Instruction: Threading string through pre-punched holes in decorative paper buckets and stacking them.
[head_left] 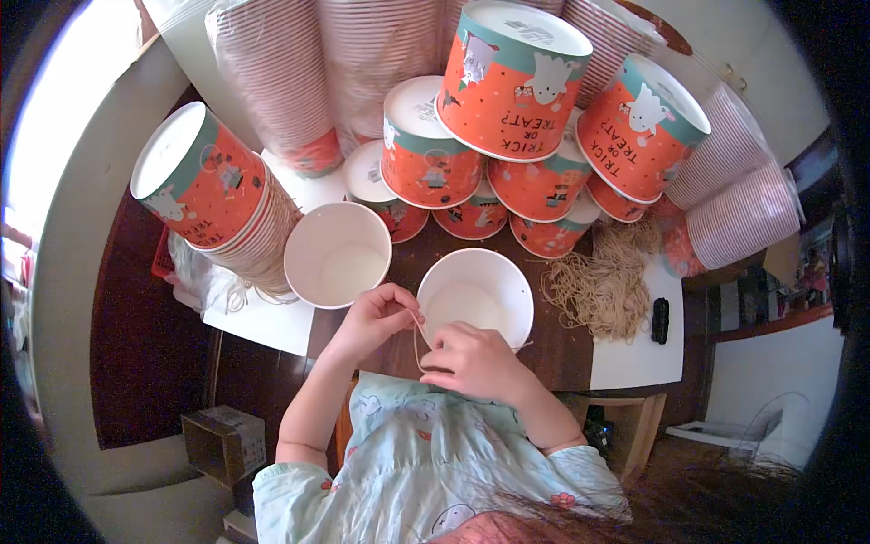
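My left hand [372, 319] is closed in a pinch on a thin beige string [418, 349] at the near left rim of an upright white-lined paper tub [518, 299]. The string hangs from those fingertips to my right hand [476, 361], whose curled fingers close on it in front of the same tub. A short strand end shows past the right hand at the rim. Just left of this tub, a second open white-lined paper tub [299, 267] tilts toward me, close to my left hand and apart from it.
Upside-down orange-and-green tubs [512, 100] are piled at the back. A tall nested stack [217, 190] leans at left. Wrapped stacks of tubs [272, 72] stand behind. Right of my hands lie a heap of beige strings [603, 286] and a small black object [660, 321].
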Demonstrator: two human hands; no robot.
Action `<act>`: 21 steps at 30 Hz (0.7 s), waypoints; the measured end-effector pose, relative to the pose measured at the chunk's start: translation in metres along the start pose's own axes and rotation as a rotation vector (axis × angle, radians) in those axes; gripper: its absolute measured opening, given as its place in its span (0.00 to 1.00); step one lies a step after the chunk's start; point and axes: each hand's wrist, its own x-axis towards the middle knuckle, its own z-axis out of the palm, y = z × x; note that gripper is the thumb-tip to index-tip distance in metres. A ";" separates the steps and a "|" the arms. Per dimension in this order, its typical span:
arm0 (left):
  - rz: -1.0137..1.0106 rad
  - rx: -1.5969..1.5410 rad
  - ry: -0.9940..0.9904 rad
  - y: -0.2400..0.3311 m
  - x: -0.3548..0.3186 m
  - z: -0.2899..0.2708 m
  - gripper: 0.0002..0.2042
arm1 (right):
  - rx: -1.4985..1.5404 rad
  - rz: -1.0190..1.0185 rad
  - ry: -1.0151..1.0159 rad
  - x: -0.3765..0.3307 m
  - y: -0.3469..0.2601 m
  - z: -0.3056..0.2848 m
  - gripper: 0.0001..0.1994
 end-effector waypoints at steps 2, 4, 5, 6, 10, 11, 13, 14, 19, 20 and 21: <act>0.041 0.050 -0.030 0.000 -0.001 0.000 0.06 | -0.030 0.096 0.066 0.003 0.004 0.001 0.07; 0.113 0.176 -0.101 0.006 -0.003 0.002 0.10 | -0.081 0.201 0.223 0.006 0.014 0.008 0.06; 0.114 0.176 -0.101 0.011 -0.005 0.004 0.10 | -0.081 0.200 0.223 0.010 0.015 0.009 0.06; 0.114 0.292 -0.103 0.018 -0.006 0.008 0.12 | -0.074 0.201 0.242 0.015 0.015 0.009 0.06; 0.149 0.460 -0.086 0.022 -0.008 0.011 0.19 | -0.009 0.183 0.221 0.018 0.021 0.020 0.07; 0.149 0.459 -0.085 0.023 -0.008 0.012 0.19 | -0.010 0.182 0.218 0.018 0.022 0.020 0.07; 0.197 0.516 -0.109 0.027 -0.008 0.015 0.24 | 0.038 0.209 0.202 0.018 0.023 0.021 0.07; 0.196 0.515 -0.106 0.029 -0.008 0.016 0.24 | 0.039 0.208 0.199 0.018 0.023 0.022 0.07; 0.175 0.340 -0.073 0.023 -0.010 0.012 0.25 | 0.086 0.284 0.199 0.020 0.024 0.025 0.04; 0.175 0.339 -0.071 0.022 -0.011 0.011 0.25 | 0.086 0.283 0.197 0.021 0.024 0.024 0.04; 0.192 0.340 -0.003 0.021 -0.013 0.011 0.24 | 0.107 0.293 0.222 0.021 0.024 0.024 0.04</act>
